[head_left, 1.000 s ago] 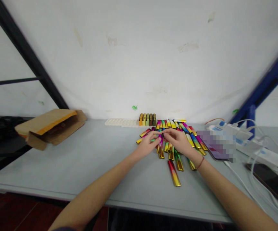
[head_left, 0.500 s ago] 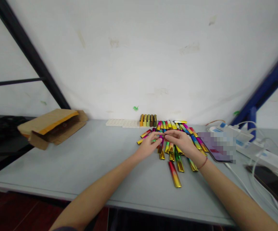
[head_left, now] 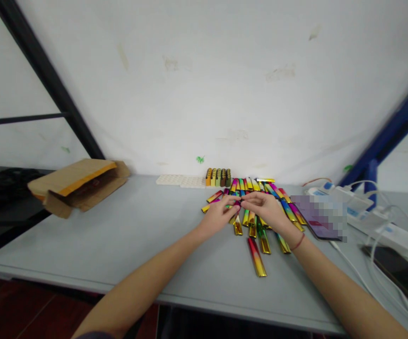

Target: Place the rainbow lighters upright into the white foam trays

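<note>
My left hand [head_left: 218, 217] and my right hand [head_left: 265, 210] meet fingertip to fingertip over a pile of shiny metallic sleeves [head_left: 263, 240], coloured in gradients of red, purple, green, blue and gold. The fingers of both are drawn into a pinch. Something small and dark appears between the tips, too small to make out. One red-to-gold sleeve [head_left: 257, 258] lies apart, nearer the table's front edge. Behind the pile, a block of upright lighter-like pieces [head_left: 218, 178] stands in rows of orange, yellow, green and brown with dark tops.
A white perforated tray [head_left: 179, 181] lies along the wall. On the left is an open cardboard box [head_left: 78, 186] on its side. To the right are a tablet [head_left: 317, 219], a power strip with cables [head_left: 370, 214] and a dark phone [head_left: 398, 270] on the grey table [head_left: 126, 245].
Both hands stay nearly in place, with slight finger movement. A purple sleeve below the fingertips shows less than before. The whole view has shifted slightly.
</note>
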`<state>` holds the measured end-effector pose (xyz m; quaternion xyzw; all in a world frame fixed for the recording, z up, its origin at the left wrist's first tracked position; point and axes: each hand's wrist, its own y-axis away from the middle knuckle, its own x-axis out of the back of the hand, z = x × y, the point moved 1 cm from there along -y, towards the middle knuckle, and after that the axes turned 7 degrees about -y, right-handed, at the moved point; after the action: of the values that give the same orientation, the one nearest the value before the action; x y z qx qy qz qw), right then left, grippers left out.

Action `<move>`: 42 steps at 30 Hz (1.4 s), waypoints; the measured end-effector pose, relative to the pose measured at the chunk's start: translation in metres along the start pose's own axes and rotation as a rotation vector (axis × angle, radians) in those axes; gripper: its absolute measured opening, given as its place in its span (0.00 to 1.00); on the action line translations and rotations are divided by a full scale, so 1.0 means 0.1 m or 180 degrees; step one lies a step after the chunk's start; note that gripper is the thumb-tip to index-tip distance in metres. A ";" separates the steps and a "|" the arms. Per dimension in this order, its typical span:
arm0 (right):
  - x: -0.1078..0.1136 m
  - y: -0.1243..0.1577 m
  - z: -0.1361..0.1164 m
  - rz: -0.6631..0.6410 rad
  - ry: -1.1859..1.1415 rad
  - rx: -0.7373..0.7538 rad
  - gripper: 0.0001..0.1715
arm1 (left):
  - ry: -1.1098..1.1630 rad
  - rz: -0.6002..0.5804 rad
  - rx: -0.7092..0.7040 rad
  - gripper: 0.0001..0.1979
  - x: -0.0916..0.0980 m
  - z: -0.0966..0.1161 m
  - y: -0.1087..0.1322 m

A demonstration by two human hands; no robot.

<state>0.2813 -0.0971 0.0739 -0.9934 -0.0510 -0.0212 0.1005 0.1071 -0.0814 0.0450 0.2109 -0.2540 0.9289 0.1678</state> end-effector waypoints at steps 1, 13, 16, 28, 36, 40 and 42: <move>0.00 0.00 0.00 0.0014 0.0005 0.0015 0.19 | -0.0003 0.0003 -0.0014 0.14 0.00 0.00 0.00; 0.06 0.00 0.04 -0.0152 0.0499 0.0481 0.16 | 0.0126 0.0036 0.0032 0.15 -0.01 -0.01 0.00; 0.07 0.00 0.04 -0.0190 0.0734 0.0671 0.15 | 0.0122 0.0044 0.0019 0.15 0.00 0.01 0.00; 0.11 0.04 0.01 -0.0387 0.1062 0.0896 0.14 | 0.0219 -0.0113 -0.0063 0.14 0.03 0.03 -0.01; 0.07 0.07 -0.10 -0.0346 0.1170 0.1004 0.13 | 0.0785 -0.0171 0.0166 0.15 0.04 0.11 -0.04; 0.03 0.04 -0.01 -0.0140 0.0140 0.0288 0.17 | 0.0732 -0.0181 0.0074 0.16 0.05 0.13 -0.04; 0.01 0.02 0.02 -0.0048 -0.0171 0.0065 0.20 | 0.0697 -0.0224 0.0029 0.16 0.07 0.12 -0.05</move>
<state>0.2825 -0.0989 0.0716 -0.9921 -0.0614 0.0052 0.1091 0.1072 -0.0831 0.0597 0.1178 -0.2224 0.9411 0.2260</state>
